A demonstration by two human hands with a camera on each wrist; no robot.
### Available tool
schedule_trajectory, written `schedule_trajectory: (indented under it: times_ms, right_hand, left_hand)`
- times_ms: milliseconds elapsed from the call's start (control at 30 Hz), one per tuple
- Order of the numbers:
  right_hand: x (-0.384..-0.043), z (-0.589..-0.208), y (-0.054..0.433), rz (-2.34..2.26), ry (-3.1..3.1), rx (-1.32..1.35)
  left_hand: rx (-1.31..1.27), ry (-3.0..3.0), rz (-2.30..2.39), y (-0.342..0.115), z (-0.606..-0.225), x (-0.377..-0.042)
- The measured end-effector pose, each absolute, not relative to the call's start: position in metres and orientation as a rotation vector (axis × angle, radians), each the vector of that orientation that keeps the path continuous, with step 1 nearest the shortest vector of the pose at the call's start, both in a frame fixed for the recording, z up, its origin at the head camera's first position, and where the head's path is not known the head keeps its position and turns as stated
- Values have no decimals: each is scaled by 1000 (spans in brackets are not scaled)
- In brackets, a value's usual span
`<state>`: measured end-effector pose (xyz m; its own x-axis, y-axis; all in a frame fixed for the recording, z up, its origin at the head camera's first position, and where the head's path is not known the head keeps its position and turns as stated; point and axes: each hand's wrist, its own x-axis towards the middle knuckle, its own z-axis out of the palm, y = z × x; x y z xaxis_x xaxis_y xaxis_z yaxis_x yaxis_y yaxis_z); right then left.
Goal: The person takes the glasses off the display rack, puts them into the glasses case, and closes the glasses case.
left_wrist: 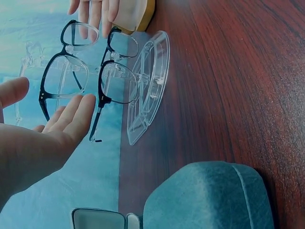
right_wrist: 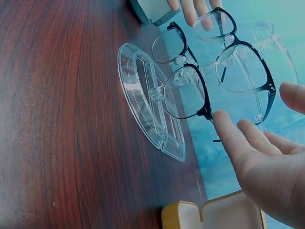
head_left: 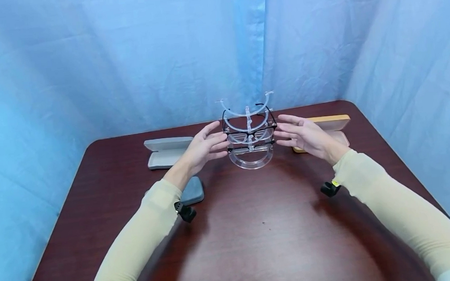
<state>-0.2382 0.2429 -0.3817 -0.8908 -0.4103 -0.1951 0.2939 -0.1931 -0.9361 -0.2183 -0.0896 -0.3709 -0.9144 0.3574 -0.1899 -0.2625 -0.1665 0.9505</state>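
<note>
A clear acrylic display stand (head_left: 252,165) stands toward the back of the table, its curved arms stacked above a half-round base. Two pairs of black-rimmed glasses sit on it, the upper glasses (head_left: 273,128) above the lower glasses (right_wrist: 206,98). My left hand (head_left: 205,147) is at the left side of the stand, fingers extended and thumb apart, fingertips right by the hinge ends of the glasses. On the opposite side my right hand (head_left: 308,136) mirrors it, palm inward, fingers spread. In the right wrist view its index fingertip is right at the lower glasses' hinge.
Behind the left hand lies an open grey glasses case (head_left: 166,159). Nearer the front is a closed blue-green case (left_wrist: 205,195). An open yellow case (head_left: 332,121) lies behind the right hand. Blue curtains (head_left: 162,52) hang around the dark red wooden table (head_left: 257,252).
</note>
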Motion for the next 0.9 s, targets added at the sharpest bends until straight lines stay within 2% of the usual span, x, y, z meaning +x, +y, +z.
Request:
schedule_trajectory:
  times_ms: [900]
  right_hand:
    - [-238, -379, 233, -2159, 1544, -78]
  left_hand:
    - [29, 1690, 2028, -81, -367, -220]
